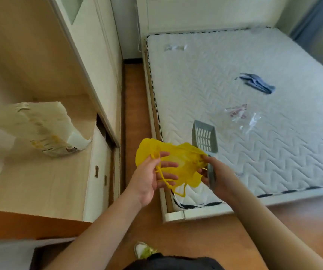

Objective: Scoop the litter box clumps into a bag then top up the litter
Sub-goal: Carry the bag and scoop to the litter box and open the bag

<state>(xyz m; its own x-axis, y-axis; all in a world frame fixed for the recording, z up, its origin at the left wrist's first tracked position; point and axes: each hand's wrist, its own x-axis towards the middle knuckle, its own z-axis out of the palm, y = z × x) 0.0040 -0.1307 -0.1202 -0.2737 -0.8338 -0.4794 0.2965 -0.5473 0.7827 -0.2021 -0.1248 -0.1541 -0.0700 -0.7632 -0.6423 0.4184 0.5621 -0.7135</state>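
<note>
The bag (178, 162) is thin, crinkled yellow plastic, slightly translucent. The scoop (205, 138) is matt grey moulded plastic. The mattress (254, 133) wears quilted white cloth; the floor (205, 234) is smooth wood, and the cabinet (45, 184) pale matt wood laminate.

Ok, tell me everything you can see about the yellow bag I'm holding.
The yellow bag is thin, slightly see-through plastic, crumpled and only partly spread, with narrow loop handles dangling below. It hangs in the air over the near corner of the mattress. The left hand holds its handles and left edge, fingers showing through the film; the right hand pinches its right edge while also gripping the grey scoop. It looks empty.
</note>
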